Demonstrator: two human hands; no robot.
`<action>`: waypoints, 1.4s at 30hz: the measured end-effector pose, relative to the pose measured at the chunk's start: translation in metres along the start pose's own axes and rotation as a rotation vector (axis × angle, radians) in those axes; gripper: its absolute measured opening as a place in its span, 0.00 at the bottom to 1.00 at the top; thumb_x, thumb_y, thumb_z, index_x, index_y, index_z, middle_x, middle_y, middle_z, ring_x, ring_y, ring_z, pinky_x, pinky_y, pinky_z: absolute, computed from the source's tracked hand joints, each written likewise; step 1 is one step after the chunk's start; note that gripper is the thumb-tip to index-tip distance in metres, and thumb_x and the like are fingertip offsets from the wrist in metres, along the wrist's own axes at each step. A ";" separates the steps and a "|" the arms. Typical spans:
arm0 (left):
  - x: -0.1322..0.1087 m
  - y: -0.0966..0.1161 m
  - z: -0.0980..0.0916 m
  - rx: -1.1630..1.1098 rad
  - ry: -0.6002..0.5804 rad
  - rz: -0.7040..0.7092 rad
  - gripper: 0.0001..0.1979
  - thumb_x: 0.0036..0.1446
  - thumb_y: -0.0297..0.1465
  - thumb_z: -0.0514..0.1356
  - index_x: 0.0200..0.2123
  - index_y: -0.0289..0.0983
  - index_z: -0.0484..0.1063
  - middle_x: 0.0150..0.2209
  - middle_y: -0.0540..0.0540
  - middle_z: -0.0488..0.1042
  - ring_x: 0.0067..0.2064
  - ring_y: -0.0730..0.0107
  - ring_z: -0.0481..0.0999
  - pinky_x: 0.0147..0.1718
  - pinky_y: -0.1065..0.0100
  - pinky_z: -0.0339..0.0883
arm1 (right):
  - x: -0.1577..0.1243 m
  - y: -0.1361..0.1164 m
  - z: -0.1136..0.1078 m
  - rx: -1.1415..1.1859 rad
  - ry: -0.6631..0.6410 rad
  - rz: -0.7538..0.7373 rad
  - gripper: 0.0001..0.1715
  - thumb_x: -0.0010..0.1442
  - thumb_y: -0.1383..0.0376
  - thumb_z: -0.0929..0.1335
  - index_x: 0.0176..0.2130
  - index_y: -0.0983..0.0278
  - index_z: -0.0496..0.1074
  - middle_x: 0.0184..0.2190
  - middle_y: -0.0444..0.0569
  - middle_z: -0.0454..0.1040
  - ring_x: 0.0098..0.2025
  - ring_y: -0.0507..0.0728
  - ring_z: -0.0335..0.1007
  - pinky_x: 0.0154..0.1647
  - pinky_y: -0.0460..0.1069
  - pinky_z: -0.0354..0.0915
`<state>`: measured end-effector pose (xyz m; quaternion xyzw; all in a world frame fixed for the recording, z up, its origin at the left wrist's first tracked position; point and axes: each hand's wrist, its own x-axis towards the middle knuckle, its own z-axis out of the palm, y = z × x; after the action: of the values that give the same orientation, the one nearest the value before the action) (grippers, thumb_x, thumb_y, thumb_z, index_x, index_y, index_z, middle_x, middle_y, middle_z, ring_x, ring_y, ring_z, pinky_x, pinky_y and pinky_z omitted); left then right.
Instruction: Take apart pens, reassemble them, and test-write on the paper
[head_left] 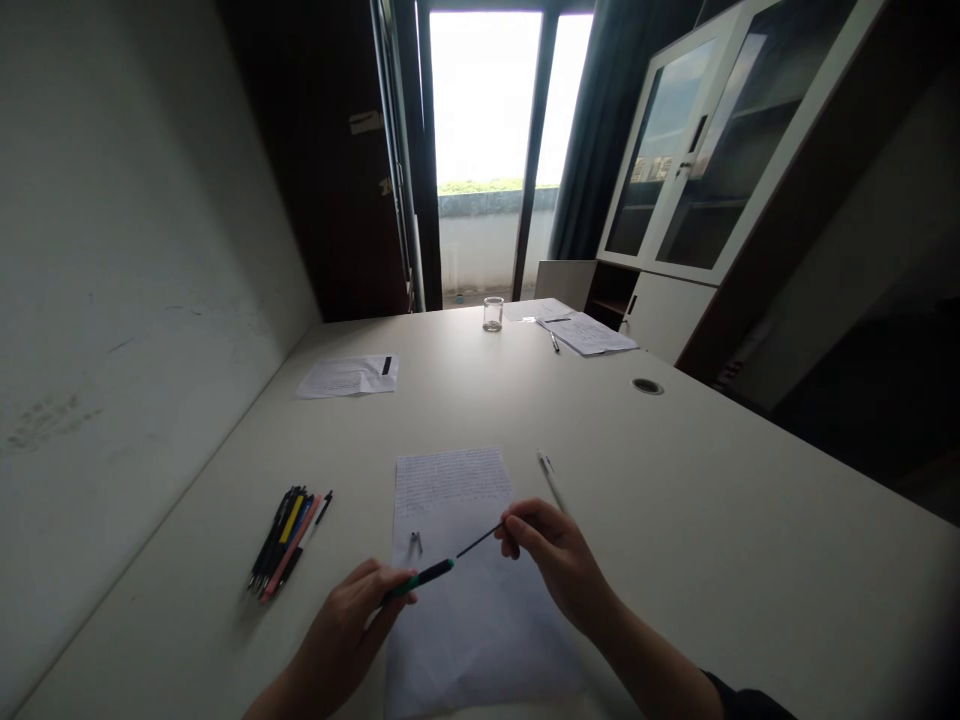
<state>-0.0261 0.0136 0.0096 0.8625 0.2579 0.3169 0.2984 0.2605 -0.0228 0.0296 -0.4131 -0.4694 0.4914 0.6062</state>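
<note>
My left hand (352,615) pinches a green and black pen barrel (431,574), tilted up to the right over the paper. Between the fingertips of my right hand (551,550) is a thin dark pen refill (478,541). Its lower left end points at the open end of the barrel, very close to it; whether they touch I cannot tell. Beneath both hands lies a sheet of paper (454,487) with handwritten lines on its upper part. Small pen parts (415,542) rest on the sheet, just above the barrel.
A bundle of several pens (289,540) lies to the left. Just beyond my right hand is a white pen (550,475). Farther back on the table (450,400) are a loose sheet (349,376), a glass (493,315), a paper stack (589,334), another pen (554,342) and a round cable hole (648,386).
</note>
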 end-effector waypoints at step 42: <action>0.004 0.008 0.001 0.047 -0.044 0.057 0.12 0.66 0.25 0.55 0.52 0.38 0.69 0.36 0.42 0.76 0.37 0.65 0.75 0.37 0.67 0.72 | -0.008 0.015 0.020 -0.541 -0.212 -0.147 0.08 0.60 0.61 0.72 0.32 0.62 0.78 0.25 0.45 0.79 0.22 0.51 0.73 0.25 0.44 0.67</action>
<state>-0.0206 0.0104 0.0160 0.8830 0.2341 0.3003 0.2745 0.2368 -0.0273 0.0181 -0.4711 -0.6727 0.3438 0.4555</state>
